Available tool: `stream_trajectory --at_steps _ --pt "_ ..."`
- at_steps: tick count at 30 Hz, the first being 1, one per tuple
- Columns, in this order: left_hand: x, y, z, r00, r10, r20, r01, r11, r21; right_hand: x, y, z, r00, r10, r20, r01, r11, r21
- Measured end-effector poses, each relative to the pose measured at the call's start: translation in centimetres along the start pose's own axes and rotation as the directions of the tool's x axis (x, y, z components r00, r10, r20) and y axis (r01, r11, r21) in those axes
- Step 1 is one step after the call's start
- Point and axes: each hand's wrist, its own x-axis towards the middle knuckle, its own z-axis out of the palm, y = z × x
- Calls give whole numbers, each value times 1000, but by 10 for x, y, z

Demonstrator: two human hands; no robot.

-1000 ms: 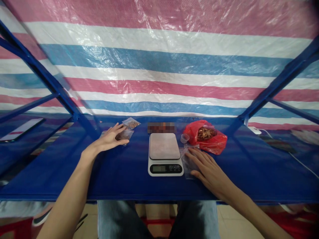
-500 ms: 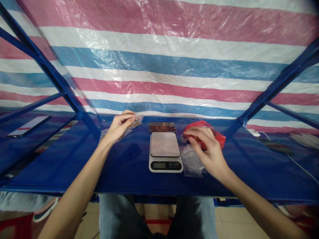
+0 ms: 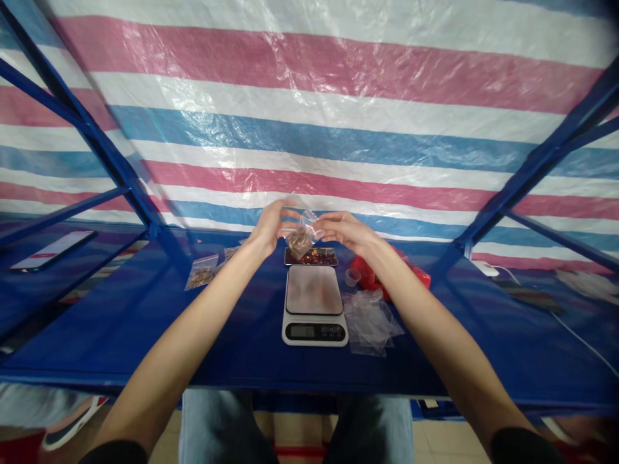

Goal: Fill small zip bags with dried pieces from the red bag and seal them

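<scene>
Between my left hand [image 3: 269, 227] and my right hand [image 3: 345, 231] hangs a small clear zip bag [image 3: 300, 240] with brown pieces in its bottom corner. Both hands pinch its upper edge, just above the far end of a white digital kitchen scale [image 3: 313, 306]. A second small bag of brown pieces [image 3: 202, 272] lies on the blue table to the left. A pile of empty clear plastic bags [image 3: 370, 322] sits right of the scale, beside a small clear cup [image 3: 353, 277] and a red plastic bag [image 3: 367, 274].
A dark rectangular item with a blurred top [image 3: 311, 256] lies behind the scale. A phone [image 3: 51, 250] rests at the far left, and a dark phone [image 3: 527, 301] with a white cable lies at the right. Blue metal frame bars and a striped tarpaulin stand behind the table.
My hands have risen and come together above the scale, with the small bag lifted off the table's left side. My right hand has left the red bag, and the view has tilted slightly.
</scene>
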Motion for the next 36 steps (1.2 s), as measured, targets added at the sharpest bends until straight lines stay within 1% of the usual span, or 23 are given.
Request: stream_trajectory --at_steps 1,2,3,4,5,6,7,9,11,13,14,16,18,20,23,26,27,28,30,32,33,35,36 --pt "3 6 -3 996 83 -43 -81 995 59 1 -3 -3 999 26 37 -27 999 25" --pt "5 12 -5 975 213 -65 -199 965 171 3 -6 -5 997 44 61 -48 997 57" --pt "5 19 -6 937 348 -40 -319 894 314 5 -9 -6 996 54 68 -60 993 97" --pt "4 25 -5 893 448 38 -417 792 447 8 -12 -5 996 63 66 -72 988 140" --pt "2 31 -3 858 493 143 -484 684 546 10 -14 -3 996 70 52 -78 981 179" --pt "0 35 1 836 495 236 -525 598 605 13 -16 -1 997 75 30 -80 975 208" --pt "-4 38 6 824 477 305 -548 536 642 16 -17 2 997 79 5 -78 969 233" --pt "-9 39 15 823 423 380 -557 463 690 20 -16 7 995 89 -49 -73 961 268" --pt "-10 37 22 838 387 385 -533 422 733 23 -12 10 992 96 -87 -68 956 286" --pt "-7 36 22 856 348 383 -504 391 770 23 -7 10 991 91 -95 -62 959 278" --pt "-5 36 20 863 312 398 -497 381 779 23 -4 10 993 82 -91 -55 963 262" --pt "-1 37 14 865 202 459 -501 378 779 22 0 9 996 67 -56 -54 976 210" --pt "2 38 6 847 81 526 -513 385 767 20 3 8 997 71 -12 -69 988 141" --pt "5 39 -2 821 -13 571 -524 385 760 18 4 8 996 86 27 -88 994 63" --pt "13 38 -11 772 -111 625 -545 389 742 15 0 6 995 75 62 -70 995 -78" --pt "19 36 -13 715 -178 676 -564 425 708 12 -4 1 999 26 47 -14 971 -238" --pt "21 35 -12 704 -184 686 -565 440 698 12 -6 -1 999 5 34 5 957 -290" --pt "22 34 -11 704 -178 688 -564 448 693 12 -7 -3 1000 -14 25 22 939 -344" --pt "23 30 -6 736 -150 660 -549 437 712 12 -8 -7 998 -55 19 57 881 -470" --pt "23 25 -1 770 -135 623 -530 408 743 14 -8 -8 992 -125 -3 97 786 -611" --pt "23 23 1 773 -137 619 -530 398 749 15 -8 -8 984 -175 -31 108 728 -677" --pt "23 20 4 752 -146 642 -555 385 737 17 -8 -8 953 -292 -87 121 625 -771" --pt "23 19 5 738 -143 659 -576 374 727 18 -8 -8 933 -346 -105 132 597 -791"
